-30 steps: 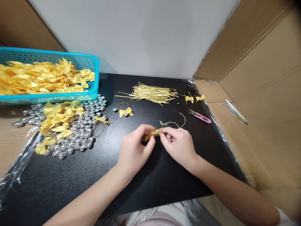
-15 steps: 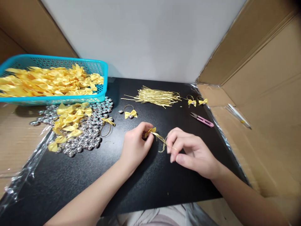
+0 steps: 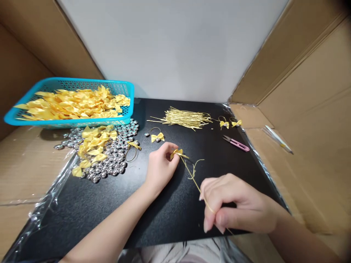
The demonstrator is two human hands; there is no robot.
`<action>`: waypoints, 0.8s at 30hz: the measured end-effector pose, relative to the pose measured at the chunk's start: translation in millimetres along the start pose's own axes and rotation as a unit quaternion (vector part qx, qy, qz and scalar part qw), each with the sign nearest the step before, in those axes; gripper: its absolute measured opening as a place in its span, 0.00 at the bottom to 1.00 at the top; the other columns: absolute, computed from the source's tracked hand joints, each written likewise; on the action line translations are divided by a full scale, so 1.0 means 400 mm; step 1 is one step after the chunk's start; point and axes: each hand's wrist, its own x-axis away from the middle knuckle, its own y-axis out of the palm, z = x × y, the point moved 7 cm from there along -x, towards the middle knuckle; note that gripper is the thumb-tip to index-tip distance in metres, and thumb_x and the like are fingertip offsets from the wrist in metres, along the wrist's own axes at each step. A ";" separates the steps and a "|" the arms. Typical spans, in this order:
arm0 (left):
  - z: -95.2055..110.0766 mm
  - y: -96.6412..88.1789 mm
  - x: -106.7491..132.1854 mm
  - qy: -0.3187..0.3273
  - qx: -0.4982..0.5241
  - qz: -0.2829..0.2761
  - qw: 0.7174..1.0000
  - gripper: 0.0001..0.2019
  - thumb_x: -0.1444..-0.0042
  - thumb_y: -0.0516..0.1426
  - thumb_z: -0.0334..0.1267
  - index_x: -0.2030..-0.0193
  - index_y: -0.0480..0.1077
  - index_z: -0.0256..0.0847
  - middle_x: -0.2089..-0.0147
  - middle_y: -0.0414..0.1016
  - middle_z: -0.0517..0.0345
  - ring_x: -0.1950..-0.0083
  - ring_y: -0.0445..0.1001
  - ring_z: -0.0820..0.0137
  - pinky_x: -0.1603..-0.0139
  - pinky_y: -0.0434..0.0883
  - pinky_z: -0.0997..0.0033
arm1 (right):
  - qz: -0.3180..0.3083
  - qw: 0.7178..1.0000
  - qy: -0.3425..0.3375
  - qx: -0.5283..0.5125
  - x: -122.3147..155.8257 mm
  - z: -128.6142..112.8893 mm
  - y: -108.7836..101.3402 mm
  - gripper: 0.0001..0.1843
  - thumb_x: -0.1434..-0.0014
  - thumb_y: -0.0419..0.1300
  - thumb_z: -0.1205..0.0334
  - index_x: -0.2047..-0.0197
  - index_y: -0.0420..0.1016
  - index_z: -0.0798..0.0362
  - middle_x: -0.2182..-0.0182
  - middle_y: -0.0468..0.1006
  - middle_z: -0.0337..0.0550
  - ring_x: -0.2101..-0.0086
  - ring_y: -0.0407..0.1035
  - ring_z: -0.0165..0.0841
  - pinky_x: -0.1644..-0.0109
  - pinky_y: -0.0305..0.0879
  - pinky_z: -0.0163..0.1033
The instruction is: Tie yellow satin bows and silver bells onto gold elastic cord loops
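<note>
My left hand (image 3: 160,167) pinches a small yellow ribbon bow (image 3: 177,152) just above the black mat (image 3: 109,204). A thin gold cord (image 3: 192,177) runs taut from the bow down to my right hand (image 3: 236,206), whose fingers are closed on it near the mat's front edge. A loose end of the cord curls beside the taut stretch.
A teal basket (image 3: 68,122) of yellow bows stands at the back left, with a heap of silver beads (image 3: 115,160) and loose bows in front. A bundle of gold cords (image 3: 183,118), finished bows (image 3: 157,137) and pink snips (image 3: 237,143) lie behind. Cardboard walls (image 3: 307,109) close in both sides.
My right hand has pulled away from the left, toward me and to the right, drawing the gold cord out taut from the bow. The left hand has stayed almost in place.
</note>
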 end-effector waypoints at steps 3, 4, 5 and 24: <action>-0.038 0.008 -0.009 -0.111 0.142 -0.009 0.984 0.09 0.58 0.63 0.30 0.67 0.73 0.39 0.77 0.75 0.64 0.75 0.73 0.74 0.71 0.69 0.76 | -0.004 1.000 0.021 0.018 0.011 0.008 0.013 0.16 0.33 0.56 0.59 0.67 0.80 0.57 0.78 0.78 0.41 0.73 0.70 0.27 0.58 0.66 0.36; -0.045 0.013 -0.011 -0.135 0.172 -0.016 0.976 0.10 0.59 0.64 0.31 0.67 0.72 0.38 0.78 0.75 0.64 0.76 0.73 0.73 0.71 0.70 0.75 | 0.005 0.999 0.031 0.024 0.014 0.014 0.013 0.15 0.34 0.56 0.60 0.68 0.80 0.57 0.78 0.78 0.41 0.72 0.70 0.27 0.59 0.66 0.35; -0.048 0.018 -0.013 -0.150 0.191 -0.023 0.970 0.11 0.60 0.65 0.32 0.67 0.71 0.38 0.79 0.75 0.63 0.76 0.74 0.72 0.72 0.71 0.75 | 0.017 0.998 0.043 0.030 0.016 0.020 0.011 0.15 0.35 0.56 0.61 0.69 0.79 0.57 0.79 0.77 0.41 0.72 0.70 0.27 0.60 0.66 0.34; -0.088 -0.007 -0.034 -0.270 0.424 0.080 0.861 0.09 0.53 0.61 0.22 0.66 0.69 0.36 0.72 0.80 0.58 0.73 0.80 0.75 0.69 0.76 0.81 | 0.050 0.983 -0.018 0.175 0.044 -0.031 0.045 0.12 0.37 0.59 0.63 0.65 0.83 0.56 0.78 0.75 0.42 0.74 0.66 0.28 0.67 0.64 0.33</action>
